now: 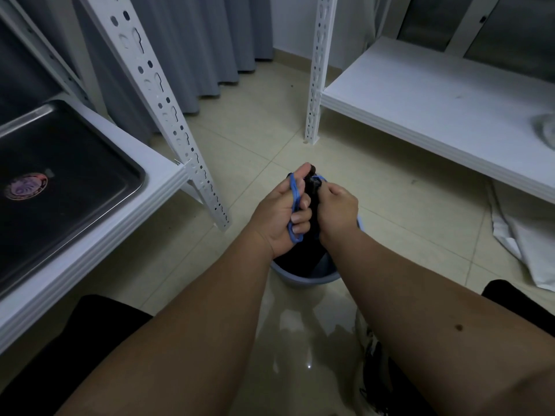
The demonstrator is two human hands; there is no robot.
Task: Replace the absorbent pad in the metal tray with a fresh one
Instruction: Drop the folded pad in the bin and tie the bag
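The metal tray (69, 145) lies on the low white shelf at my left, its dark bottom bare except for a round sticker (27, 186). Over a small blue-grey bin (306, 279) on the floor, both hands work at the gathered neck of a black bin bag (312, 190). My left hand (279, 220) grips the bag's blue drawstring (295, 195), which loops across its fingers. My right hand (339, 210) is curled round the bag's neck beside it. A white sheet, perhaps a pad (528, 244), lies crumpled on the floor at the right.
White slotted rack posts (168, 103) (318, 70) stand left and centre. A second low white shelf (435, 115) runs along the right, with a clear plastic item (545, 129) at its edge. Grey curtains (186, 49) hang behind. The tiled floor is glossy; my knees flank the bin.
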